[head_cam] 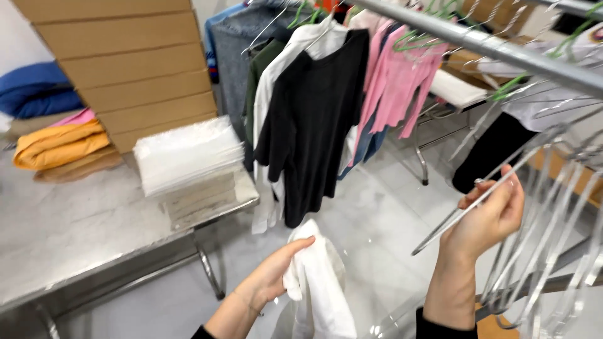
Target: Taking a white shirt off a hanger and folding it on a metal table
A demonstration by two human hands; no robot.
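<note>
White garment and hanger in hand, not yet joined.
Left hand (pixel 267 276) grips a crumpled white cloth garment (pixel 317 285) low; right hand (pixel 493 213) pinches a bare silver wire hanger (pixel 468 210) beside the metal rail (pixel 502 53).

Soft matt white cloth (pixel 317 282); shiny bare metal hanger (pixel 477 201); brushed steel table (pixel 69 232); glossy floor (pixel 377 226); matt cardboard boxes (pixel 125 56).
</note>
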